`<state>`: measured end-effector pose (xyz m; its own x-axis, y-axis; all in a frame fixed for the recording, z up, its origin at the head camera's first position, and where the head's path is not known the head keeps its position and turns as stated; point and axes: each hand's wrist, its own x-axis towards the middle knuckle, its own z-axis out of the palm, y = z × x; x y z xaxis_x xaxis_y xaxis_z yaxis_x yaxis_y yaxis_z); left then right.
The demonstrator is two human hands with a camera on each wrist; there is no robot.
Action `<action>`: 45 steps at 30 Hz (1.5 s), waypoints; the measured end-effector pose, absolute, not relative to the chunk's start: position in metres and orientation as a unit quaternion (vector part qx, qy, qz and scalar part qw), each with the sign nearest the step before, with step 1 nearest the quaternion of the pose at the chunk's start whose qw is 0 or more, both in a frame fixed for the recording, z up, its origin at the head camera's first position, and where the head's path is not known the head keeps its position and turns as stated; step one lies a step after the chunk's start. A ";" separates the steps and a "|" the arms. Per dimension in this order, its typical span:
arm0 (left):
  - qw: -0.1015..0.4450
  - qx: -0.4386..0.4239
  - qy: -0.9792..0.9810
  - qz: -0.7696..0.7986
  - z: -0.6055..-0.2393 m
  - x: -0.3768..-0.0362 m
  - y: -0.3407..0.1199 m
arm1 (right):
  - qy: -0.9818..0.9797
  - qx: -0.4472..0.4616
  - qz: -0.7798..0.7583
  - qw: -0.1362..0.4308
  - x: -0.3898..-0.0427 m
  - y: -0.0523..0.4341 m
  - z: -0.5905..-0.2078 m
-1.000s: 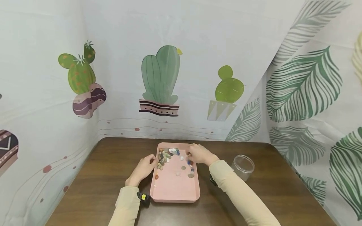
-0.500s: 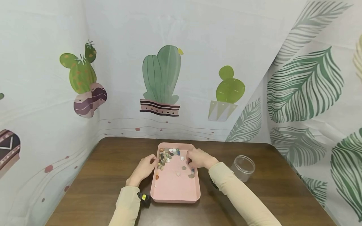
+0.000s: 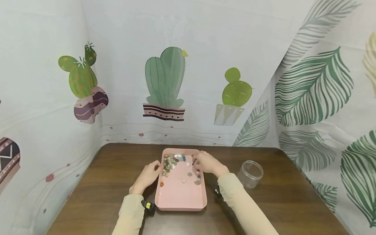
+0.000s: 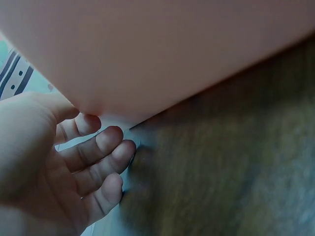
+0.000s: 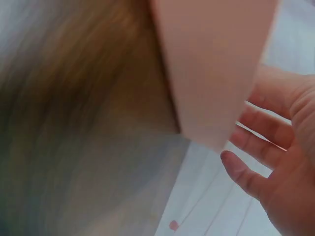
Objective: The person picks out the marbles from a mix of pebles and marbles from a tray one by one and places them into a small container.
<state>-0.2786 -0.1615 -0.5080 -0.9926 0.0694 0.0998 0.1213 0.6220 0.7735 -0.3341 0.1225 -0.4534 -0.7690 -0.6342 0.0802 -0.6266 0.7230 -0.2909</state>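
A shallow pink tray (image 3: 180, 197) lies on the table with small coloured pebbles (image 3: 168, 165) heaped along its far left side. My left hand (image 3: 148, 175) holds the tray's left rim between thumb and index finger, its other fingers (image 4: 106, 189) loosely curled outside the wall. Over the right rim reaches my right hand (image 3: 208, 162), fingers bent down among dark and blue pebbles along that side. In the right wrist view the tray wall (image 5: 216, 64) hides its thumb tip and some fingertips; I cannot tell whether they pinch a pebble. A white pebble (image 3: 184, 180) lies apart mid-tray.
A clear round jar (image 3: 250, 174) stands on the brown wooden table (image 3: 108, 182), right of the tray and close to the right forearm. Behind the table hangs a white cloth (image 3: 123, 98) printed with cacti and leaves.
My right hand's fingers dip nearer along the tray's right side, then draw back a little, uncovering several pebbles there. My left hand stays at the left rim. The head view shifts slightly.
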 end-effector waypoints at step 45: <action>0.038 -0.051 -0.898 -0.435 -0.512 -0.279 -0.161 | 0.916 -0.063 -0.287 -0.275 -0.255 0.296 -0.425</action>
